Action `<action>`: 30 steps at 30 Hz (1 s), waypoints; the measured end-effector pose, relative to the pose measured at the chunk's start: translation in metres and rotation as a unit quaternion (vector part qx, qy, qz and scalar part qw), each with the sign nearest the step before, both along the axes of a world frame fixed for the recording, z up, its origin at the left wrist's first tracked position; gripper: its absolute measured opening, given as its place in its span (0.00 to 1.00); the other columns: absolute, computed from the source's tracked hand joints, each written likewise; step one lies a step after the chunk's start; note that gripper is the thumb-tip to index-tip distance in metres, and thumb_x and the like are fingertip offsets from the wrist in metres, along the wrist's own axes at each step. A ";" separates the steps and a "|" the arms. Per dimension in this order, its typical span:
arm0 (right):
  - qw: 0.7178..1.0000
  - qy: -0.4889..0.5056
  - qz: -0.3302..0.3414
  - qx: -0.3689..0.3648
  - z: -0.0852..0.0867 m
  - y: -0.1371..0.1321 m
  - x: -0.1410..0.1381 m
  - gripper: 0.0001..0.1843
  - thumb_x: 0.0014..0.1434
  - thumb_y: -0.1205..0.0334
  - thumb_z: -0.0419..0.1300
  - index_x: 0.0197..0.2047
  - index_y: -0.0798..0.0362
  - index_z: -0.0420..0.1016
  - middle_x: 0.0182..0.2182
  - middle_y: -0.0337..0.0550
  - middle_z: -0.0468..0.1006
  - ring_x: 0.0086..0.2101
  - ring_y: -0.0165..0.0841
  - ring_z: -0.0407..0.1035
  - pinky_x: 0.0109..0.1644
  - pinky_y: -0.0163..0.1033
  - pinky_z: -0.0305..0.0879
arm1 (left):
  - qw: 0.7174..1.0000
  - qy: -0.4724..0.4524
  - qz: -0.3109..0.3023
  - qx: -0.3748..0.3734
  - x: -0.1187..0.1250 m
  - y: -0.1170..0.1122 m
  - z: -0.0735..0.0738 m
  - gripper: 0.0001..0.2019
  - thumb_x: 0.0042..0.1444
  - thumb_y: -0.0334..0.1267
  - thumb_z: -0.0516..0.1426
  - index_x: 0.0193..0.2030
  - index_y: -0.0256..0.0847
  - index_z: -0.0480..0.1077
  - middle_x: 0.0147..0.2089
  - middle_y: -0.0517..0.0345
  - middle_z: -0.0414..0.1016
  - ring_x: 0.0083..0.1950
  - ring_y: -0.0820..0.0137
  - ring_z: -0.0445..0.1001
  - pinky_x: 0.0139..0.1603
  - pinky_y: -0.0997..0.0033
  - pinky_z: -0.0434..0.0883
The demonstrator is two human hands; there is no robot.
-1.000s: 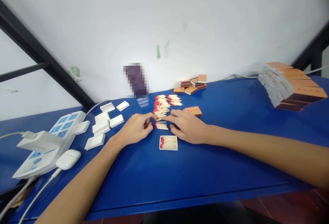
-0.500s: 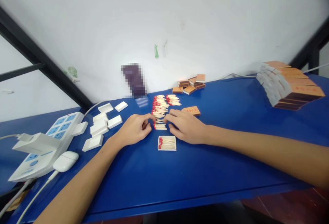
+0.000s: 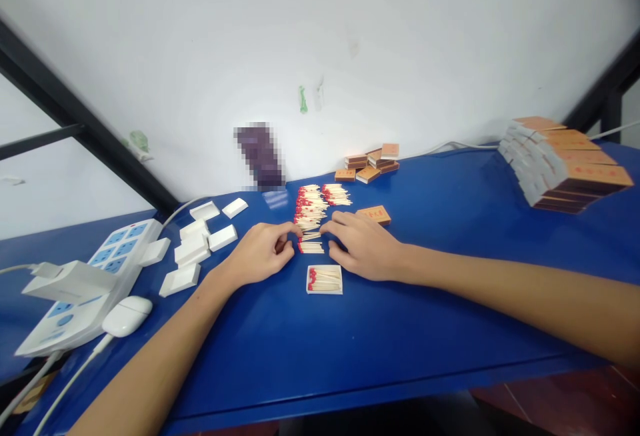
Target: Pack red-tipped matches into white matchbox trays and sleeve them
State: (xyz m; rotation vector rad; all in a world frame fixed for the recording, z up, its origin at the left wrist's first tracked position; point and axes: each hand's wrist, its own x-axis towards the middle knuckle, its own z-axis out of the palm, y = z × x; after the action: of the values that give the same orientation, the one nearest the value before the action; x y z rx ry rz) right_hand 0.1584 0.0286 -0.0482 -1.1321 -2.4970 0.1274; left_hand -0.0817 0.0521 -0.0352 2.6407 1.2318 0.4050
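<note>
Red-headed matches (image 3: 311, 212) lie in a loose row on the blue table, with a small separate bundle (image 3: 338, 194) beside them at the back. My left hand (image 3: 265, 251) is at the left of the row, its index fingertip at the match heads and the thumb apart below. Opposite it, my right hand (image 3: 364, 247) reaches the bare stick ends with its index finger, the thumb spread lower. Between the two hands lie a few matches (image 3: 312, 247). Nearer me sits a white matchbox tray (image 3: 325, 292) partly filled with matches. An orange matchbox cover (image 3: 379, 215) is partly hidden behind my right hand.
White matchbox trays (image 3: 193, 249) are scattered at the left, next to a power strip (image 3: 120, 256) and a white earphone case (image 3: 127, 316) with a cable. Several matchboxes (image 3: 369, 175) are piled by the wall (image 3: 400, 56). Wrapped matchbox packs (image 3: 565, 166) stand at the right.
Both hands stay almost where they were over the matches. The right index finger has shifted very slightly. The view has tilted a little.
</note>
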 end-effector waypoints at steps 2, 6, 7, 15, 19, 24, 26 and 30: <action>1.000 -0.002 0.009 0.004 -0.001 0.001 0.000 0.15 0.65 0.65 0.51 0.50 0.57 0.74 0.41 0.48 0.74 0.38 0.36 0.66 0.42 0.42 0.57 | 1.000 0.001 0.000 -0.001 0.000 0.000 0.000 0.13 0.56 0.30 0.52 0.46 0.42 0.72 0.21 0.68 0.65 0.23 0.76 0.64 0.29 0.75 0.60; 1.000 -0.007 0.013 0.011 -0.002 0.001 0.001 0.15 0.65 0.64 0.51 0.50 0.56 0.74 0.40 0.47 0.73 0.37 0.36 0.65 0.41 0.42 0.55 | 1.000 0.001 0.004 -0.002 0.000 0.000 0.000 0.13 0.56 0.30 0.52 0.45 0.42 0.72 0.21 0.68 0.65 0.23 0.76 0.64 0.29 0.75 0.59; 1.000 -0.006 0.012 0.012 -0.002 0.001 0.001 0.15 0.65 0.64 0.51 0.51 0.56 0.73 0.41 0.47 0.73 0.37 0.36 0.65 0.42 0.42 0.55 | 1.000 0.001 0.005 -0.002 0.000 0.000 0.000 0.13 0.56 0.30 0.52 0.45 0.42 0.72 0.22 0.68 0.65 0.23 0.76 0.64 0.28 0.75 0.59; 1.000 -0.013 0.021 0.015 -0.004 0.002 0.001 0.17 0.66 0.64 0.50 0.55 0.54 0.71 0.40 0.47 0.72 0.36 0.36 0.64 0.41 0.41 0.54 | 1.000 0.004 0.002 0.002 0.000 -0.001 -0.001 0.13 0.56 0.31 0.52 0.45 0.42 0.73 0.22 0.68 0.66 0.23 0.76 0.64 0.28 0.75 0.60; 0.999 -0.027 0.029 0.016 -0.005 0.004 0.001 0.19 0.67 0.62 0.48 0.57 0.52 0.71 0.41 0.47 0.71 0.36 0.36 0.63 0.40 0.42 0.53 | 1.000 0.001 -0.003 0.007 0.001 -0.001 -0.001 0.14 0.56 0.31 0.52 0.46 0.42 0.73 0.22 0.67 0.66 0.23 0.76 0.65 0.28 0.75 0.60; 0.999 -0.046 0.025 0.003 -0.003 0.004 0.001 0.23 0.69 0.62 0.46 0.63 0.51 0.66 0.40 0.47 0.71 0.33 0.35 0.62 0.39 0.41 0.53 | 1.000 -0.003 -0.008 0.005 0.002 -0.002 0.000 0.13 0.56 0.31 0.53 0.45 0.41 0.73 0.22 0.67 0.66 0.23 0.75 0.65 0.28 0.75 0.59; 0.999 -0.038 0.028 -0.005 -0.002 0.003 0.001 0.22 0.70 0.61 0.46 0.62 0.52 0.67 0.40 0.47 0.71 0.33 0.35 0.63 0.39 0.41 0.54 | 1.000 -0.004 -0.010 0.004 0.002 -0.002 0.000 0.12 0.57 0.33 0.54 0.46 0.41 0.73 0.21 0.67 0.65 0.23 0.75 0.64 0.28 0.75 0.59; 0.999 -0.019 0.041 -0.014 -0.001 0.003 0.002 0.21 0.71 0.55 0.47 0.59 0.52 0.72 0.40 0.47 0.73 0.35 0.35 0.66 0.39 0.41 0.56 | 1.000 -0.005 -0.013 0.004 0.003 -0.003 0.000 0.11 0.60 0.41 0.56 0.45 0.41 0.73 0.20 0.68 0.63 0.21 0.76 0.62 0.27 0.74 0.57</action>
State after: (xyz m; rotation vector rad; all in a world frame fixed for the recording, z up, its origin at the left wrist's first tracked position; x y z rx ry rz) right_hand 0.1599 0.0311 -0.0492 -1.0523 -2.5839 0.1645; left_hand -0.0788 0.0486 -0.0351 2.6562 1.1937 0.4196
